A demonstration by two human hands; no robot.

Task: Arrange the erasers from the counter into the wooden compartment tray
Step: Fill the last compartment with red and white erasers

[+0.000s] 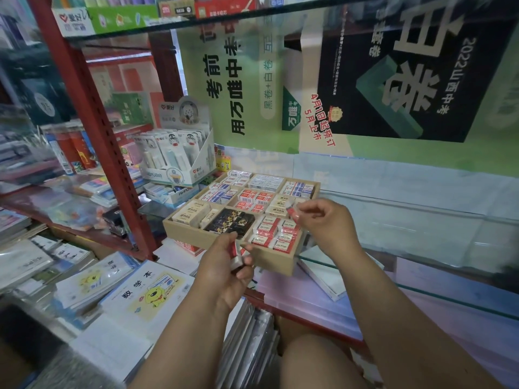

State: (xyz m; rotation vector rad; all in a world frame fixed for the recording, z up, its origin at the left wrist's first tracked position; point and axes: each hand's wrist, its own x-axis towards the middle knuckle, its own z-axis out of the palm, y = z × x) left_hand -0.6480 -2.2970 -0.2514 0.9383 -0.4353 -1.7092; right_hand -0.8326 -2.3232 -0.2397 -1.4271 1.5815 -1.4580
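From the head camera, the wooden compartment tray (276, 262) sits on the glass table (421, 228), its near corner hanging just past the table's front edge. Nearly every compartment already looks packed with boxed erasers, so by my judgement the task is far along, with only the pieces in hand left as far as this view shows. The left hand (224, 265) curls round a small stack of red-and-white erasers (237, 255), held just in front of the tray's near wall. The right hand (323, 220) pinches a single eraser (293, 213) between fingertips, hovering above the near-right compartment (276, 233), where red-and-white erasers lie in close rows. Little open room remains there, so the piece would probably have to go on top or into a narrow gap. To the right the table has bare glass for moving; to the left, a red shelf post (112, 153) and stacked notebooks (140, 287) crowd the space.
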